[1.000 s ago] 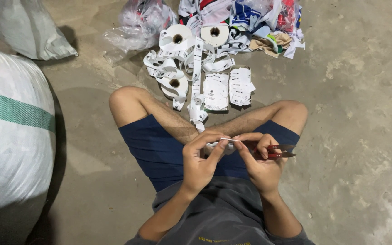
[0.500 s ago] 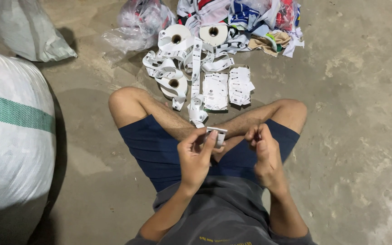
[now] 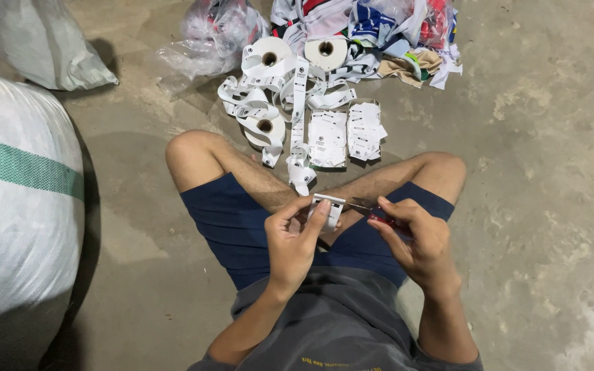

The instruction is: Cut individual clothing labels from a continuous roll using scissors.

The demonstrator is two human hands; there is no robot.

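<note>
I sit cross-legged on a concrete floor in dark blue shorts. My left hand (image 3: 295, 237) pinches a small folded white printed label strip (image 3: 327, 208) above my lap. My right hand (image 3: 414, 237) grips small scissors with red handles (image 3: 374, 210), the blades pointing left at the strip, close to it. A long white label ribbon (image 3: 300, 130) trails from the rolls on the floor towards my shins.
Ahead lie rolls of white label tape (image 3: 269, 56), loose ribbon loops and two stacks of cut labels (image 3: 328, 137). Behind them are clear plastic bags (image 3: 211, 38) and colourful cloth scraps (image 3: 407, 31). A large white woven sack (image 3: 15, 199) stands at left, another sack (image 3: 36, 41) at top left.
One second ago the hands were together on the strip. They parted half a second ago. Now the right hand brings the scissors back beside the strip held by the left hand.
</note>
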